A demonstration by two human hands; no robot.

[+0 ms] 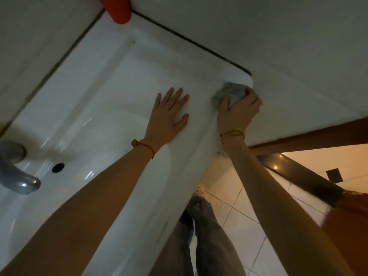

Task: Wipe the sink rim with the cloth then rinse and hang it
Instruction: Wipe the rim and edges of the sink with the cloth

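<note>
A white ceramic sink (pixel 83 80) fills the left and middle of the head view. A crumpled grey cloth (pixel 229 93) lies on the sink's rim near its far right corner. My right hand (pixel 239 110) presses on the cloth, with fingers curled over it. My left hand (pixel 169 114) rests flat on the inner slope of the sink, fingers spread, holding nothing. A grey metal tap (pixel 18 172) juts in at the left edge above the basin, with a dark overflow hole (pixel 58 167) beside it.
An orange-red cup-like object (pixel 119 8) stands at the sink's back corner against the white wall tiles. A brown door frame (pixel 310 136) and wooden door (pixel 350 220) are at the right. Pale floor tiles and my grey trouser legs (pixel 201 236) show below.
</note>
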